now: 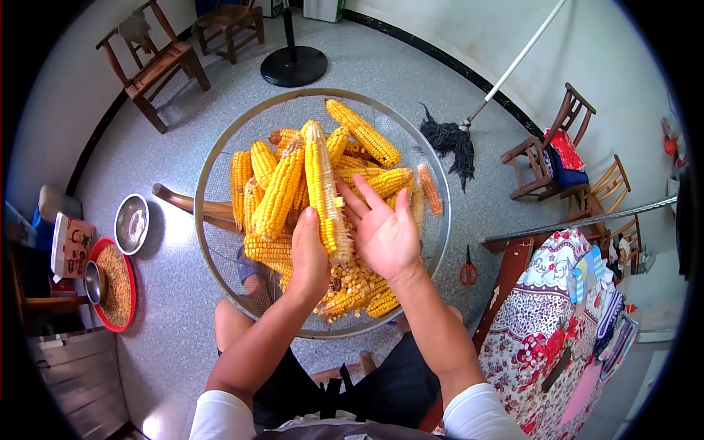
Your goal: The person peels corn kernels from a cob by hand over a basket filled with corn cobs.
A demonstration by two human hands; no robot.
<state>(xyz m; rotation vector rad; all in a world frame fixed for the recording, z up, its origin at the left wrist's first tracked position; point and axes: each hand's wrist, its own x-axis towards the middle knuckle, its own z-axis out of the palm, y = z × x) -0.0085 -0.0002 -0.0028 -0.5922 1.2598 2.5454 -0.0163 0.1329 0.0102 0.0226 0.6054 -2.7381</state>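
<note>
Over my lap lies a round mesh sieve (214, 257) heaped with yellow corn cobs (282, 187). My left hand (311, 253) is closed on the lower part of one corn cob (320, 187), held upright above the pile. Its right side is stripped of kernels, with pale core showing. My right hand (384, 233) is open, palm up, just right of that cob, fingers spread; a kernel or two shows by the fingers. Loose kernels (356, 282) lie below the hands. A bare reddish cob (429, 189) rests at the sieve's right side.
On the left floor are a metal bowl (132, 224) and a red basin (133, 293) of grain. Scissors (468, 273) lie right of the sieve. A mop (455, 143), wooden chairs (158, 66), a black round base (294, 67) and a cloth-covered bed (528, 323) stand around.
</note>
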